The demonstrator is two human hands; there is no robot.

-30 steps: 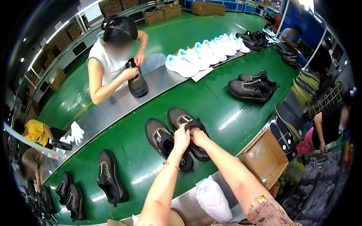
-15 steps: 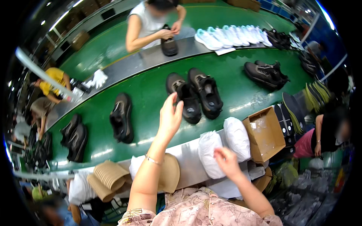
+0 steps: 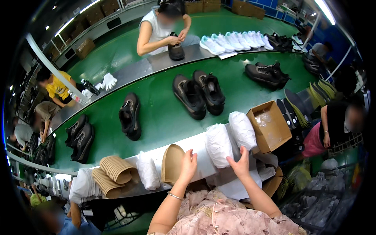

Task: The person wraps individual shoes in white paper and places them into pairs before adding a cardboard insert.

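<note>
Nearby, 1 box (image 3: 279,124) holds clear plastic (image 3: 264,118), the grip apart on left hand (image 3: 188,165) and right hand (image 3: 240,163).

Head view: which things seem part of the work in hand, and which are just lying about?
Likely in the work:
white wrapped bundle at the right hand
tan curved card by the left hand
dark shoe pair ahead

Apparently lying about:
white sneakers, far side
white glove, far left

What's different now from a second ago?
Both hands let go of the right shoe of the middle pair and drew back toward the body: the left hand is now beside a curved cardboard piece, the right hand at a white-wrapped bundle. The pair still sits side by side on the green surface.
</note>
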